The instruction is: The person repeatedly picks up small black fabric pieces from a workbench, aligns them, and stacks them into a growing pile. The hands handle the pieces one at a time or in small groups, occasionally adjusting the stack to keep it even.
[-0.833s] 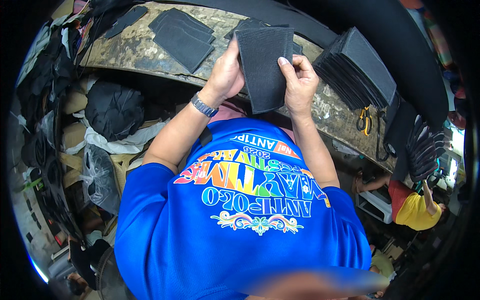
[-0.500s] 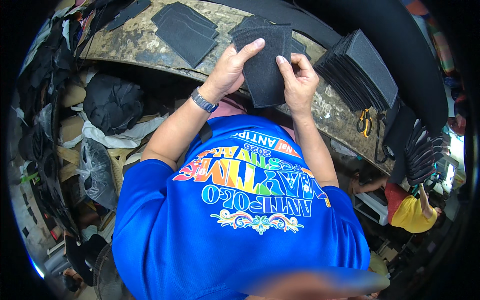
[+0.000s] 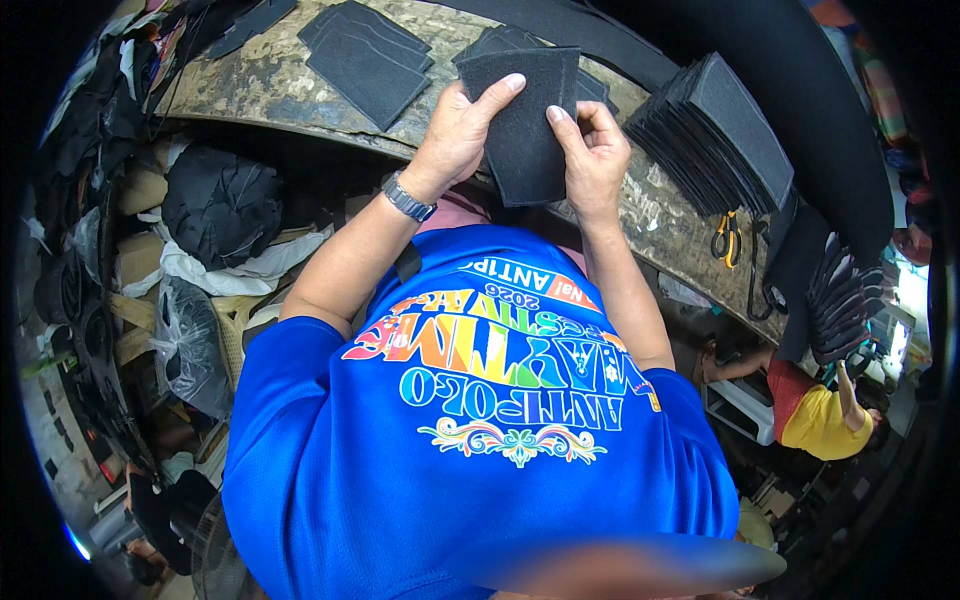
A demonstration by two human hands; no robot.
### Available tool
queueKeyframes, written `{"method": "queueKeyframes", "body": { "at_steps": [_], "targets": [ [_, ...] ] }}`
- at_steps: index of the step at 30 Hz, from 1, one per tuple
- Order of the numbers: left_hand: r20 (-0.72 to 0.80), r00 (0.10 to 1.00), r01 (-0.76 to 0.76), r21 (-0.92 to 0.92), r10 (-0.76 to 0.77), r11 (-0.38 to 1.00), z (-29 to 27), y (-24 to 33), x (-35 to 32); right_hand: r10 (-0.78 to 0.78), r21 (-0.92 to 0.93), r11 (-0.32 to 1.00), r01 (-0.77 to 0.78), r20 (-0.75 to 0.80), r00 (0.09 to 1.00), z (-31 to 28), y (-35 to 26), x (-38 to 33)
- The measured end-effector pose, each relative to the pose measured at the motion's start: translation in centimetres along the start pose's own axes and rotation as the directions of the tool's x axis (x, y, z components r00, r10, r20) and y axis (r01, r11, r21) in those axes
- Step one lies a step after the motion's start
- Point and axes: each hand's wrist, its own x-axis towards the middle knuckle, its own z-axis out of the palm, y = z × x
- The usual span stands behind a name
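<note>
At far left, a rounded bundle of crumpled black cloth (image 3: 222,208) sits below a scuffed, worn wooden bench (image 3: 290,95). On the bench, flat black four-sided pieces (image 3: 368,65) with a matte, fabric-like surface lie fanned and overlapping. Next, the left hand (image 3: 457,137), below a metal-link watch (image 3: 408,198), grips a tapering black panel (image 3: 530,125), finely textured, raised over the bench's near edge; its thumb presses flat on the face, fingers mostly hidden behind. The right hand (image 3: 595,165) pinches the panel's right edge, thumb in front, fingers curled. Farther right stands a thick, leaning stack of similar panels (image 3: 710,135), with yellow-handled snips (image 3: 728,240) just beside it.
</note>
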Motion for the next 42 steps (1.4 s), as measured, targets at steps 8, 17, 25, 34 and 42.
{"method": "queueKeyframes", "body": {
  "at_steps": [8, 17, 25, 34, 42],
  "targets": [
    [-0.145, 0.988, -0.052, 0.009, 0.053, 0.999, 0.9, 0.2, 0.4, -0.058, -0.081, 0.995, 0.054, -0.046, 0.997, 0.2, -1.1, -1.0],
    [0.255, 0.963, -0.114, 0.109, 0.083, 0.987, 3.7, 1.7, 1.5, -0.234, -0.262, 0.935, 0.241, 0.057, 0.971, -15.0, -14.8, 5.3],
    [0.422, 0.903, -0.266, 0.398, 0.083, 0.878, 7.1, -2.0, 3.8, 0.218, -0.589, 0.806, -0.056, 0.208, 0.954, -27.8, -15.2, 15.2],
    [0.598, 0.795, -0.529, 0.603, 0.100, 0.598, 10.0, -5.1, 6.2, 0.167, -0.729, 0.684, -0.039, 0.105, 0.980, -26.7, -11.4, 14.4],
    [0.579, 0.806, -0.521, 0.593, 0.125, 0.614, 10.6, -5.9, 6.5, 0.055, -0.799, 0.594, 0.088, 0.149, 0.987, -24.2, -12.7, 12.7]
  ]
}}
